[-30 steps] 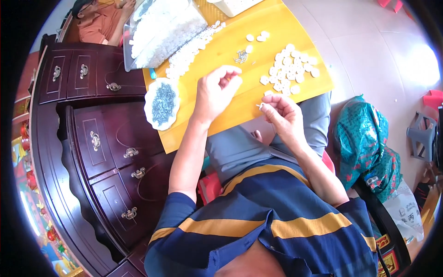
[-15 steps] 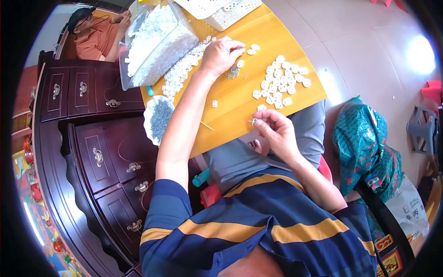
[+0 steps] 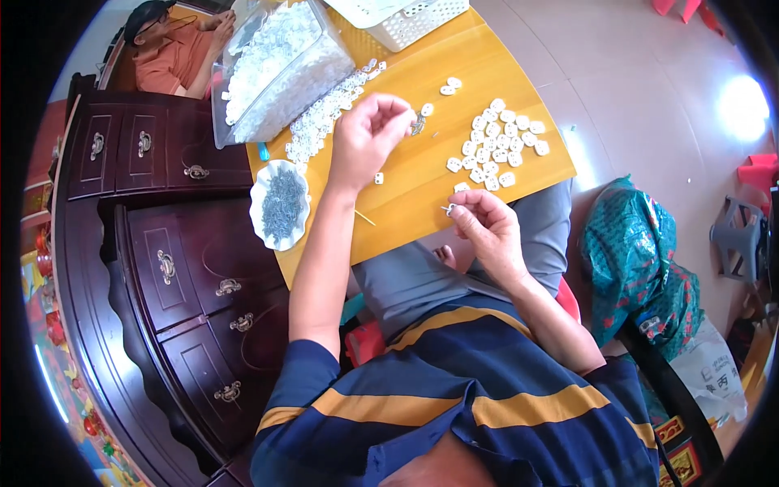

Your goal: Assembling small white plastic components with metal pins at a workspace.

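My right hand (image 3: 491, 235), at the table's near edge, pinches a small white plastic piece (image 3: 449, 210) with a thin metal pin sticking out. Its fingers cover most of it. Above the table, my left hand (image 3: 367, 140) is closed, thumb against fingertips; whatever is in the pinch is hidden. Just beyond those fingertips lies a small heap of metal pins (image 3: 418, 125) with a white piece (image 3: 427, 109) beside it. To the right spreads a group of white two-holed pieces (image 3: 492, 146). A single such piece (image 3: 379, 178) lies close to my left wrist.
A clear bin (image 3: 284, 81) full of white plastic parts stands at the far left, with loose clear parts (image 3: 318, 122) along it. A scalloped white bowl (image 3: 258, 213) holds grey pins. A thin yellow stick (image 3: 365, 218) lies nearby. Behind the bin sits another person (image 3: 174, 61).
My left hand has drawn back toward me and left, away from the white pieces at the far side. My right hand stays nearly still, holding its piece.
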Demonstrator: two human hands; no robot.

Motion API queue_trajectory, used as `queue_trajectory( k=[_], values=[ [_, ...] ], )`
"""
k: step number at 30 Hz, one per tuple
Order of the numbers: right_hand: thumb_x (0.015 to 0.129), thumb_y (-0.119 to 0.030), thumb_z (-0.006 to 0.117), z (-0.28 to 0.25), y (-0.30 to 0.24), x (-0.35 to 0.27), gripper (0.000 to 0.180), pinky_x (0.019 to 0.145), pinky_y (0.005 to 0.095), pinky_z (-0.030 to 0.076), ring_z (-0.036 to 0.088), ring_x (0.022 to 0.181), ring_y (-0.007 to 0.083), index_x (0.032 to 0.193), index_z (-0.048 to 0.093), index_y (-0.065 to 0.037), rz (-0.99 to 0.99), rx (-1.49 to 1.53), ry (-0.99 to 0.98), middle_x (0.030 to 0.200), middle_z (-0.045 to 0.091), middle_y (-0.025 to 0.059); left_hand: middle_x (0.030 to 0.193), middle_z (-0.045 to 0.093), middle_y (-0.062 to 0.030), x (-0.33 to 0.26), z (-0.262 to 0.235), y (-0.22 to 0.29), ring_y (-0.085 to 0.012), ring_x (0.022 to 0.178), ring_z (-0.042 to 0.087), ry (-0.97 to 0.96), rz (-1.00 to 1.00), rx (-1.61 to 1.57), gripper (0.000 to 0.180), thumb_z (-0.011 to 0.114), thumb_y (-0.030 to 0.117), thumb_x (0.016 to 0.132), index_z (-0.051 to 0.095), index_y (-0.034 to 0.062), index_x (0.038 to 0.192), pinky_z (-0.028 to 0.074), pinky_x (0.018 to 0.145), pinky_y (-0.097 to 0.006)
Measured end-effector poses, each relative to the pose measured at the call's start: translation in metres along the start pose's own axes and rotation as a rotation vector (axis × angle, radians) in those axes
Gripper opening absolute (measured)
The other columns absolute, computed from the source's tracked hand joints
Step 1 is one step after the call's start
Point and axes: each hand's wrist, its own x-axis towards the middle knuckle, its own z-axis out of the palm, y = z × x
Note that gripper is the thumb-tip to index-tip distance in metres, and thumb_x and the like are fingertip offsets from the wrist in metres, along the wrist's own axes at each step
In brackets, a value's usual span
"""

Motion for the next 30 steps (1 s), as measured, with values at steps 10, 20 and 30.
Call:
queue_trajectory(
  k=[10,20,30],
  values=[
    [0.099,-0.009,0.068,0.003,0.005,-0.003,0.017,0.069,0.0192,0.050,0.058,0.074,0.0032,0.114,0.067,-0.001,-0.003,-0.054,-0.032,0.088,0.066,-0.0030,0.099,0.067,-0.0008,-0.107,0.010,-0.006,-0.0075,0.082,0.065,0.029,-0.190,-0.206,0.016,0.062,0.002,0.097,0.072,-0.0010,0.108,0.054,0.076,-0.022],
    [0.098,-0.007,0.068,0.006,0.009,-0.005,0.015,0.067,0.0188,0.049,0.056,0.072,0.0028,0.112,0.069,-0.001,-0.004,-0.139,-0.033,0.083,0.065,-0.0032,0.091,0.069,-0.0005,-0.124,0.011,-0.003,-0.0042,0.080,0.064,-0.011,-0.213,-0.177,0.012,0.066,-0.002,0.094,0.068,-0.0003,0.105,0.052,0.074,-0.020],
    [0.097,-0.005,0.068,0.007,0.010,-0.006,0.013,0.063,0.0195,0.048,0.056,0.070,0.0029,0.108,0.070,0.000,-0.014,-0.186,-0.031,0.079,0.064,-0.0030,0.090,0.071,-0.0013,-0.124,0.016,-0.003,-0.0045,0.077,0.064,-0.049,-0.150,-0.046,0.010,0.066,-0.002,0.092,0.071,-0.0006,0.100,0.053,0.071,-0.021]
  ],
)
